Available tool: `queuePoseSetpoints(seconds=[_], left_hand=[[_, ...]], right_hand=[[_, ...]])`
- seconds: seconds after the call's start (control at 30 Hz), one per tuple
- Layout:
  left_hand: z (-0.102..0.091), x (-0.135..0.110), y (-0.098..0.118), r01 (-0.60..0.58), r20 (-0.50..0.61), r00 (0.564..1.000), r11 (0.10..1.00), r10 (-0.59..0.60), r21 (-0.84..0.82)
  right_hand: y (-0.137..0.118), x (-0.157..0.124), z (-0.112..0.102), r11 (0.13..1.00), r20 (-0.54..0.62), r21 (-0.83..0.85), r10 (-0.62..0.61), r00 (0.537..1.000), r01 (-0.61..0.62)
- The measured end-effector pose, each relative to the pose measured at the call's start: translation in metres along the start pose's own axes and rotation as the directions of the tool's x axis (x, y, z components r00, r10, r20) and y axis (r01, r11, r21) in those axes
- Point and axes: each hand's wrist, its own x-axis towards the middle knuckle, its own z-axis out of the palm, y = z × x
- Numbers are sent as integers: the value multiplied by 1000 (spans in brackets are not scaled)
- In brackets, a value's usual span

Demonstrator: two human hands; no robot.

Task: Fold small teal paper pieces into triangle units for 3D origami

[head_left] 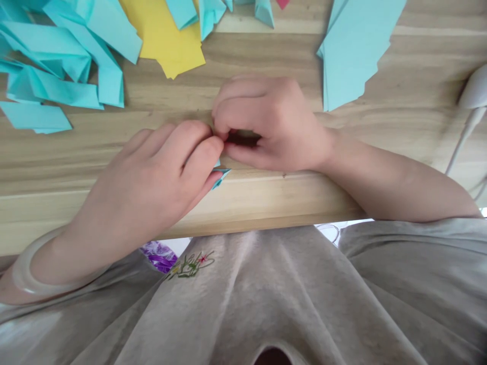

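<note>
Near the front edge of the wooden table, a small folded piece of blue paper [221, 178] shows between the thumb and fingers of my left hand [163, 162]. Most of that paper is hidden under the fingers. My right hand [270, 121] is closed in a pinch, its fingertips touching those of my left hand. Whether the right fingertips also grip the paper is hidden from view.
Several folded blue paper pieces [49, 45] lie in a heap at the far left. Beside them are yellow sheets [167, 40]. A stack of blue paper [353, 56] lies at the back right. A white cable [464, 134] runs along the right edge of the table [289, 197].
</note>
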Motion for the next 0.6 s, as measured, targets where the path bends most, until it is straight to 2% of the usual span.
queuePoseSetpoints(seconds=[0.2, 0.6], left_hand=[[1, 1, 0, -26, -36, 999, 1000, 26, -6], [0, 1, 0, -30, -17, 999, 998, 31, 46]], right_hand=[[-1, 0, -1, 1000, 36, -10, 27, 999, -27], [-2, 2, -1, 999, 44, 0, 41, 998, -41]])
